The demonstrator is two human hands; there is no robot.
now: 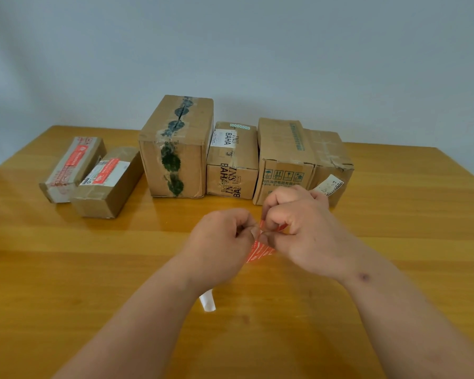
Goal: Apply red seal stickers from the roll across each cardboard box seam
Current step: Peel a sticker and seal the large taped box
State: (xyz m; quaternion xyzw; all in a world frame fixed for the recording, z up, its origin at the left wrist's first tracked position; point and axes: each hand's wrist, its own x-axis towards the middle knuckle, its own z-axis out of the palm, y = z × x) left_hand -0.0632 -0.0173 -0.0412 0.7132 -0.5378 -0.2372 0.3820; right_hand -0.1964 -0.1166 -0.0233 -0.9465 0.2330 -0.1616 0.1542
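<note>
Pale grey-blue wall fills the upper half of the view, and below it a glossy honey-coloured wooden worktop (394, 214) stretches toward the camera. Six cardboard boxes stand in a loose row along its far part. At the far left lies a low box (73, 168) with a red seal sticker across its taped top, and touching its right side a second low box (108, 183) carries a red sticker over a white label. Next comes the tallest box (175, 147), with a band of dark green printed tape running over its top and down its front. Just right of it sits a smaller box (231, 162) marked with black lettering and a white label, then a box (283, 160) with green handling symbols on its front, and pressed against that one a creased box (330, 160) with a torn white label on its near face. In front of the row, both hands meet above the middle of the worktop. The left hand (222, 242) has its fingers curled, thumb and forefinger pinching the red sticker strip (259, 251), which hangs down between the two hands with white print on it. The right hand (298, 228) is curled too, its fingertips pinching the top of the same strip; a bit of red shows under its fingers. A white piece of backing paper (208, 303) shows below the left wrist.
</note>
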